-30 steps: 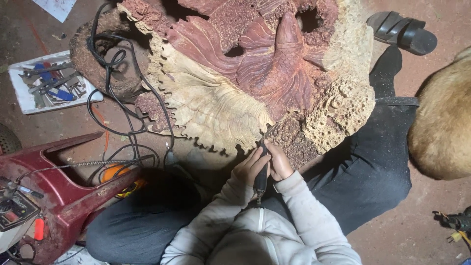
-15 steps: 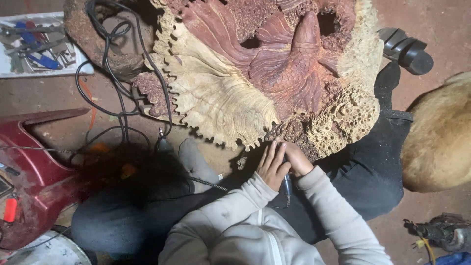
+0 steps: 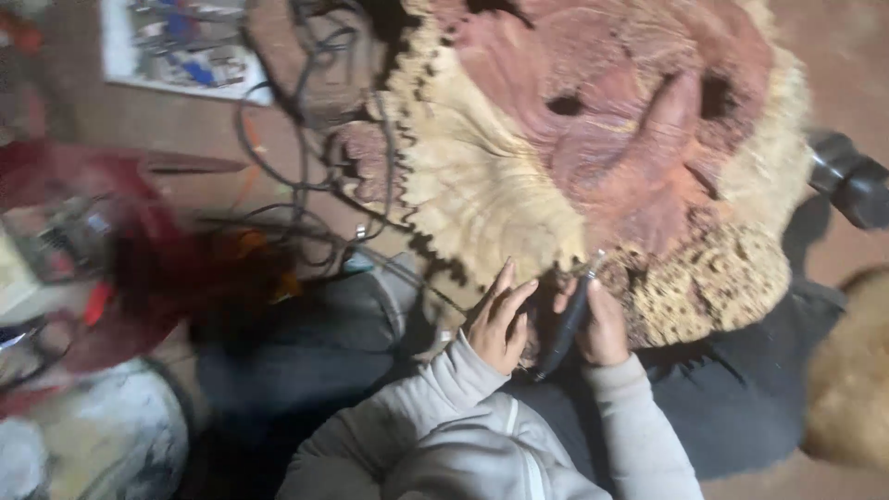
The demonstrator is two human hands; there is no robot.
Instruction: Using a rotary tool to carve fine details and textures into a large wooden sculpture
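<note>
Right hand [image 3: 604, 326] fingers gripping dark rotary tool [image 3: 567, 319], left hand [image 3: 500, 319] fingers spread on wood carving [image 3: 519, 185].

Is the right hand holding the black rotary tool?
Yes: the right hand grips the black rotary tool, its tip at the carved wood.

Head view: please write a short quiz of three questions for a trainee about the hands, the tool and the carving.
1. True or false: the right hand holds a dark pen-shaped tool.
2. Where does the tip of the tool point? A) at the cables B) at the lower edge of the wood carving C) at the tool tray
3. Fill in: the left hand rests with its fingers against the ____.

Key
1. True.
2. B.
3. carving; the hand lies beside the tool, at the pale edge of the wood.
</note>
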